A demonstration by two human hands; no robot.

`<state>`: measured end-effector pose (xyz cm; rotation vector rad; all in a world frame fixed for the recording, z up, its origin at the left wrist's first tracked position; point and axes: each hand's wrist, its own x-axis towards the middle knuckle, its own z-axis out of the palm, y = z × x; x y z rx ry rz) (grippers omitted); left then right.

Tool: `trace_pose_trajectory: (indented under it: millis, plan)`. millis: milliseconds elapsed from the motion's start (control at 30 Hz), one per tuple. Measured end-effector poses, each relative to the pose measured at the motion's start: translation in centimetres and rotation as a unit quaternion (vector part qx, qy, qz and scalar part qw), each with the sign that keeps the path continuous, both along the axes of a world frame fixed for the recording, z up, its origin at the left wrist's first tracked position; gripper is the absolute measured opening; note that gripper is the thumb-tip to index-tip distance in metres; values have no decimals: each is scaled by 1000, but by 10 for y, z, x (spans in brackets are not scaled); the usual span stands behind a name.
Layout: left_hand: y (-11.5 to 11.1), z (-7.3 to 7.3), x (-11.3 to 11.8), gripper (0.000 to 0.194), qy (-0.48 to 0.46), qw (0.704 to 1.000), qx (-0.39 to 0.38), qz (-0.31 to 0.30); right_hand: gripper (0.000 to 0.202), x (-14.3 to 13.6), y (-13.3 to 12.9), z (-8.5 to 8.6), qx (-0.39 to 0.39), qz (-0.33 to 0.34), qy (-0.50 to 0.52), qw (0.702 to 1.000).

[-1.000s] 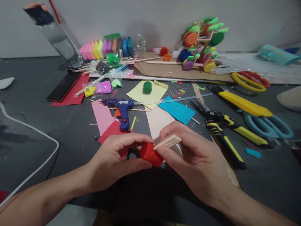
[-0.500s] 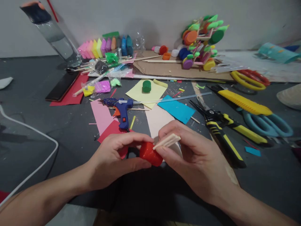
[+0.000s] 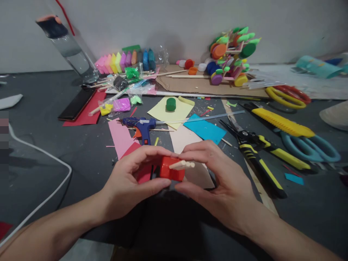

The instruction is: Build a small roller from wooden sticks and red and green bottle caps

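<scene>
A red cylindrical piece (image 3: 166, 169) is held between the thumb and fingers of my left hand (image 3: 130, 181). A small bundle of short wooden sticks (image 3: 182, 165) stands out from the red piece, with its cut ends toward me. My right hand (image 3: 220, 181) is curved around the right side of the piece; its fingertips are at the upper edge, and its thumb is apart below the sticks. Whether the right fingertips press on the piece is hard to tell.
Beyond my hands lie a blue glue gun (image 3: 144, 127), a green cap (image 3: 171, 104) and blue paper (image 3: 205, 128). Pliers (image 3: 255, 159), a yellow cutter (image 3: 285, 121) and scissors (image 3: 307, 145) are at right. A bottle (image 3: 76, 58) and colourful model (image 3: 231, 54) stand behind.
My right thumb has come off the sticks, which now stay against the red piece without a pinch. The red piece has turned slightly, and the whole view has shifted a little.
</scene>
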<state>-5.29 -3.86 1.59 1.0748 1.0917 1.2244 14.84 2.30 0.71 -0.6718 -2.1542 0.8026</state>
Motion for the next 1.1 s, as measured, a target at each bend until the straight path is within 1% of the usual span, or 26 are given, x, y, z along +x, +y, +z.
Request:
trace_pose_trajectory:
  millis: [67, 167, 333, 467, 533, 667, 733, 967, 1100]
  plan:
    - [0, -1, 0, 37, -1, 1000, 1, -9, 32, 1, 0, 0, 34, -4, -13, 999]
    - [0, -4, 0, 41, 0, 1000, 4, -14, 29, 1, 0, -1, 65, -7, -21, 998]
    - [-1, -10, -1, 50, 27, 999, 21, -18, 29, -2, 0, -5, 115, -13, -27, 993]
    - [-1, -12, -1, 51, 47, 998, 46, -24, 25, -3, 0, -5, 145, -12, -41, 988]
    - [-3, -14, -3, 52, 72, 994, 69, -35, 23, -3, 0, -4, 159, -11, -40, 986]
    - [-6, -16, -8, 61, 151, 981, 113, -52, 25, -2, 0, -3, 172, -12, -35, 984]
    - [-7, -16, -10, 62, 174, 975, 123, -59, 26, -2, 0, -2, 173, -10, -36, 984]
    - [-5, -16, -11, 61, 212, 967, 125, -61, 25, -2, 1, -1, 167, -9, -35, 985]
    - [-5, -16, -10, 60, 227, 964, 127, -56, 29, 0, 0, -2, 143, 6, -36, 989]
